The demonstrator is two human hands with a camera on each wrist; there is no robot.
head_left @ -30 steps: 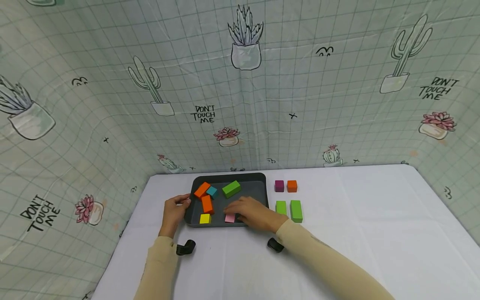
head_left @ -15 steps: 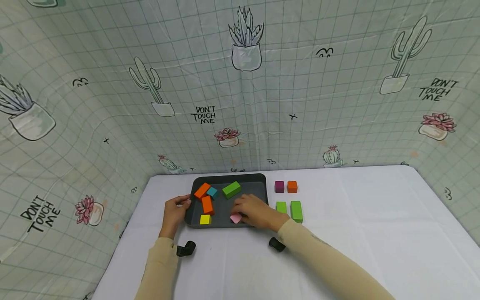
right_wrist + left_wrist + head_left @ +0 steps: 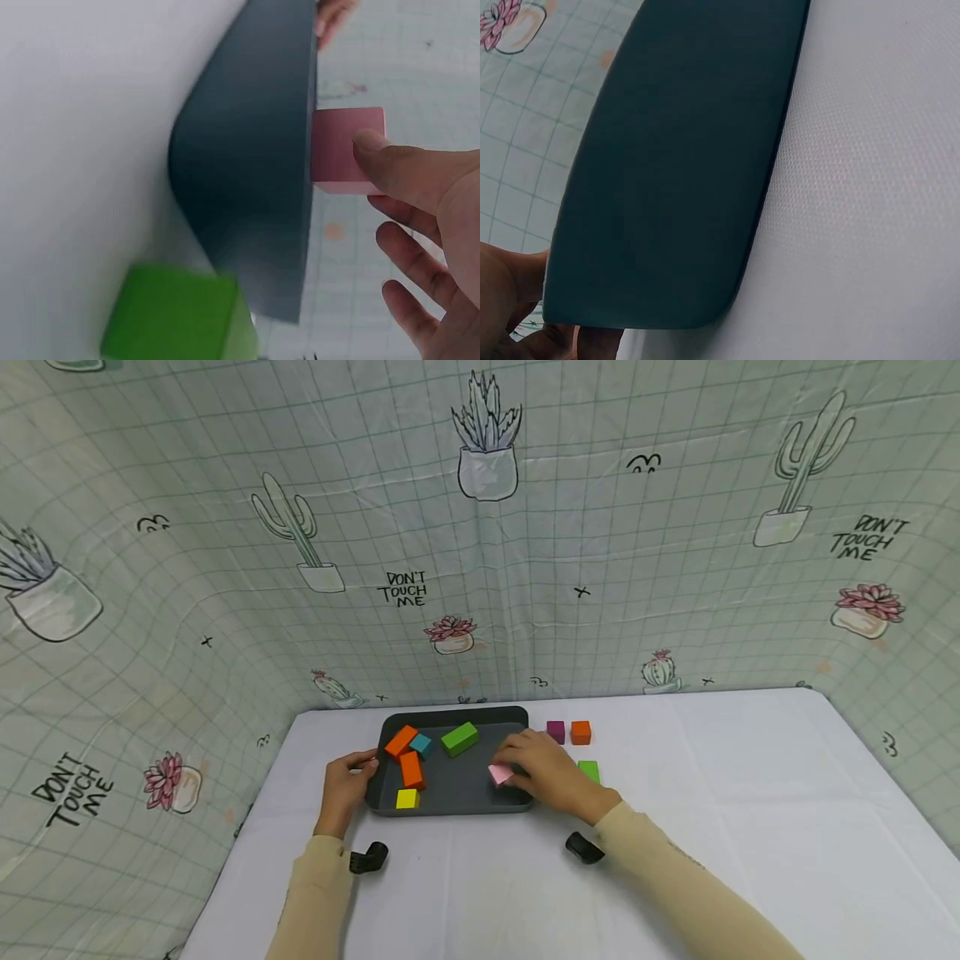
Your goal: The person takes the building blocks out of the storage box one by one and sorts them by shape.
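Observation:
My right hand (image 3: pixel 551 777) pinches a pink cube (image 3: pixel 498 774) over the right part of a dark grey tray (image 3: pixel 457 789). In the right wrist view the thumb lies on the face of that pink cube (image 3: pixel 337 150), which stands above the rim of the tray (image 3: pixel 247 142). My left hand (image 3: pixel 345 789) grips the tray's left edge. Its fingers (image 3: pixel 600 343) show at the tray's end in the left wrist view. Inside the tray are two orange blocks (image 3: pixel 412 770), a blue block (image 3: pixel 421 744), a green block (image 3: pixel 460 739) and a yellow cube (image 3: pixel 407 798).
Right of the tray stand a purple cube (image 3: pixel 556 732), an orange cube (image 3: pixel 581 732) and a green block (image 3: pixel 588 770) partly behind my right hand. Black wrist-worn pieces (image 3: pixel 369 858) show by both wrists. A patterned cloth (image 3: pixel 487 568) hangs behind the white table (image 3: pixel 712 793).
My right hand has lifted the pink cube from the tray's front and carried it to the right. The left hand has stayed at the tray's left edge.

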